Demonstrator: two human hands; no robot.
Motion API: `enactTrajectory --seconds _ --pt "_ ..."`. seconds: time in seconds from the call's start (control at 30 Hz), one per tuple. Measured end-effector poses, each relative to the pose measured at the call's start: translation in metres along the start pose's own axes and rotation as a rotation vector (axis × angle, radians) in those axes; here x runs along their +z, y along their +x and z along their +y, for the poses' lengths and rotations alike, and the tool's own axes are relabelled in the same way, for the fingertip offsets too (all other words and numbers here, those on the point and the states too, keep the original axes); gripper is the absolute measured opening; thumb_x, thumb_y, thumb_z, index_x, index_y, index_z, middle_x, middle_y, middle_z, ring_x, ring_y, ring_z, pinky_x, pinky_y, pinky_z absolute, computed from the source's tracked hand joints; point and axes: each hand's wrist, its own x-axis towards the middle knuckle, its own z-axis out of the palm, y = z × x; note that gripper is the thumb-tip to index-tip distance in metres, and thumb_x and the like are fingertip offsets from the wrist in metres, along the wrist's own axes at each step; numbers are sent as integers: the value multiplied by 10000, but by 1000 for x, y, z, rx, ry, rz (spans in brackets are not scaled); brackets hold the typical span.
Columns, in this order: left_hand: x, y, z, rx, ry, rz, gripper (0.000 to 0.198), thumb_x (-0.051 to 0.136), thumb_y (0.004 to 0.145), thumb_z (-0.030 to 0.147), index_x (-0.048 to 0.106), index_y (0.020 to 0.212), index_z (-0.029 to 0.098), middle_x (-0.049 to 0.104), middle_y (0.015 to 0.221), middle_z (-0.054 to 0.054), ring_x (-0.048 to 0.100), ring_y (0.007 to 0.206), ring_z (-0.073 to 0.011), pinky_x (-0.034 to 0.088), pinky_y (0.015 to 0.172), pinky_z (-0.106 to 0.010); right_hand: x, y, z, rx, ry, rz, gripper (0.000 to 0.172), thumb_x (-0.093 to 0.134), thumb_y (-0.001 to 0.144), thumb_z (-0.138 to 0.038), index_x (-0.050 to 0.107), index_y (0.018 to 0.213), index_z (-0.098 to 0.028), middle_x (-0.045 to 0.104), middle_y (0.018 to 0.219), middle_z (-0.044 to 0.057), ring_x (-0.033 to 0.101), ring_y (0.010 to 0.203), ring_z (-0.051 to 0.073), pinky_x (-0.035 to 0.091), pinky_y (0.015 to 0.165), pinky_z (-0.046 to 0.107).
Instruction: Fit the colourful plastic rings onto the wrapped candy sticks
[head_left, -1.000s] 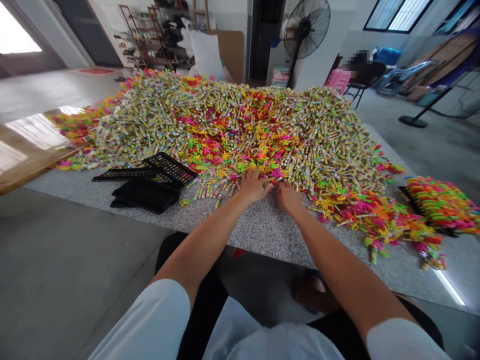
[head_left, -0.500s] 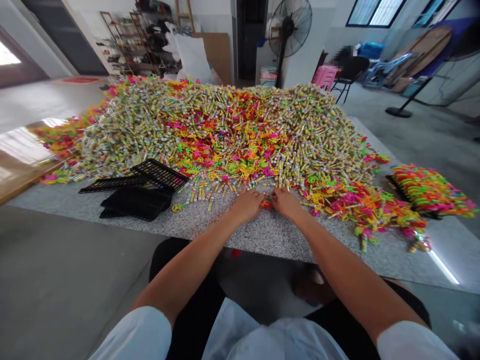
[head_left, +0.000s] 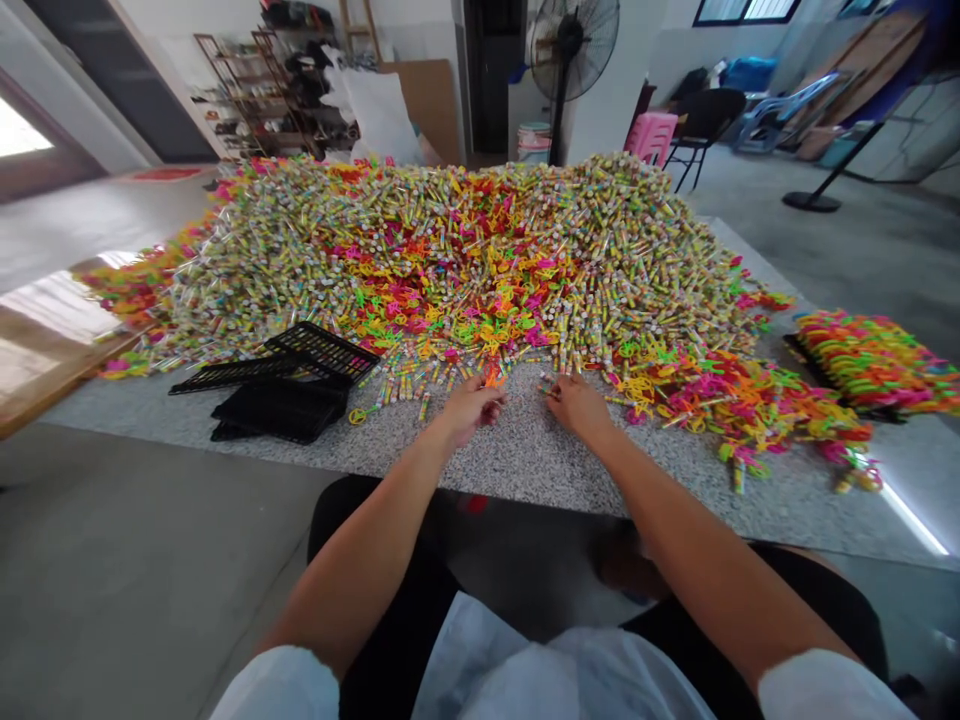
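A huge heap of small yellow-green tubes and bright plastic ring pieces (head_left: pixel 465 250) covers a speckled stone slab (head_left: pixel 525 455). My left hand (head_left: pixel 469 408) rests at the heap's near edge, fingers pinched on a small orange plastic piece (head_left: pixel 493 377). About a hand's width to the right, my right hand (head_left: pixel 574 405) is curled on the slab, its fingertips closed on a small tube-like piece that is too small to name. A bare strip of slab lies between my hands and me.
Black plastic trays (head_left: pixel 289 385) lie stacked on the slab to the left. A tray filled with coloured pieces (head_left: pixel 874 360) sits at the right, with loose neon pieces (head_left: pixel 742 405) beside it. A standing fan (head_left: pixel 570 50), chairs and shelves stand behind.
Both hands have drawn back from the heap's edge and parted. The left hand now holds an orange piece lifted from where the hands met.
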Motion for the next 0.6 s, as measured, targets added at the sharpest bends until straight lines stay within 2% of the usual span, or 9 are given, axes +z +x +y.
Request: enactTrajectory --seconds 0.07,0.13,0.23,0.3,0.37,0.43,0.5,0.6 --pt "-5 1 6 -67 -175 -51 252 707 790 302 527 931 194 583 751 22 493 502 -69 337 430 -185 0 -2 -1 35 46 4 182 601 942 -327 700 958 -176 705 1093 150 691 903 248 487 787 329" --pt "-8 1 12 -111 -326 -125 224 652 810 344 555 922 176 531 724 24 444 485 -63 272 385 -176 0 -6 -5 91 193 14 150 632 907 -313 686 861 -181 720 956 120 683 847 237 492 773 329" --pt "-5 0 17 -119 -404 -211 191 624 806 323 568 897 164 463 681 34 369 456 -56 181 353 -167 -1 -16 -17 217 674 15 167 650 868 -361 627 805 -209 660 699 25 620 619 190 493 620 306" --pt "1 -3 16 -92 -345 -178 163 653 784 254 567 894 169 426 651 48 344 446 -52 157 355 -160 -3 -27 -28 263 1077 -2 190 658 851 -405 590 846 -227 626 643 -22 548 498 157 467 507 284" --pt "8 -4 11 -34 -227 -91 168 682 791 231 580 912 174 417 635 55 355 449 -55 179 363 -156 -6 -38 -40 255 1406 -11 235 692 826 -417 562 912 -241 662 700 -30 533 474 137 458 458 267" --pt "14 -5 4 29 -103 -31 177 700 831 292 595 913 177 447 638 45 413 479 -69 268 389 -163 -8 -47 -51 240 1592 8 289 734 805 -409 555 962 -245 704 789 -17 550 495 126 465 450 254" --pt "18 -5 -3 78 -33 -23 223 697 867 377 600 906 180 495 663 27 476 529 -87 364 442 -184 -9 -52 -58 244 1668 39 310 758 800 -406 577 988 -239 709 811 -14 555 505 118 463 444 243" --pt "20 -3 -11 125 9 -49 287 687 887 455 600 917 183 547 719 7 522 596 -101 417 503 -203 -7 -55 -62 278 1709 46 300 773 795 -410 630 976 -218 678 779 -18 555 518 113 455 436 235"
